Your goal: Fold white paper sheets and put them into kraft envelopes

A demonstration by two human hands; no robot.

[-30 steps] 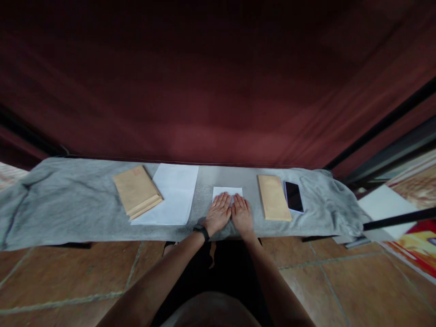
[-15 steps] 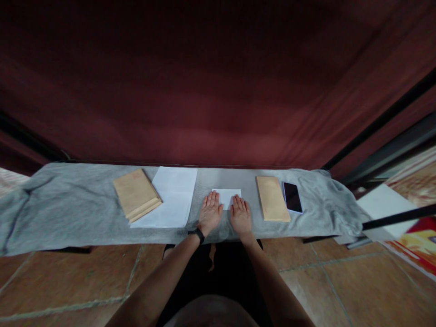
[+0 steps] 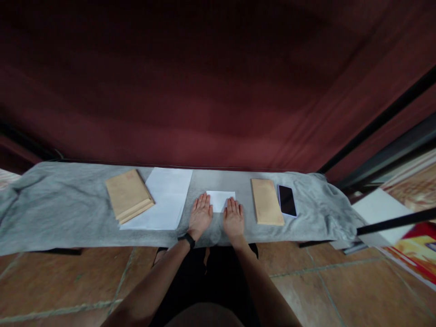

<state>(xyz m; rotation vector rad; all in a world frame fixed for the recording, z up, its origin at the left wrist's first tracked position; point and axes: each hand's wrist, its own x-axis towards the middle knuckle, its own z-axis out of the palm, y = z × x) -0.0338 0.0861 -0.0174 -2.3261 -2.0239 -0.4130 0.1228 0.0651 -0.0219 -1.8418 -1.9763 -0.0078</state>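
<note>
A small folded white paper [image 3: 220,198] lies flat on the grey cloth in front of me. My left hand [image 3: 200,217] rests palm down over its left edge, fingers stretched out. On the opposite side, my right hand [image 3: 234,221] lies flat with its fingertips on the paper's right part. Both hands are open and grip nothing. The lower corners of the paper are partly covered by the hands. A dark band [image 3: 187,240] circles my left wrist.
Large white sheets [image 3: 166,197] lie left, partly under a stack of brown envelopes [image 3: 127,190]. To the right are another brown envelope stack [image 3: 267,202] and a phone [image 3: 287,200]. The grey cloth [image 3: 68,204] covers a narrow table before a dark red panel [image 3: 211,113].
My left hand has slid slightly left, covering less of the paper. My right hand stays nearly in place on it. The whole view has shifted a little.
</note>
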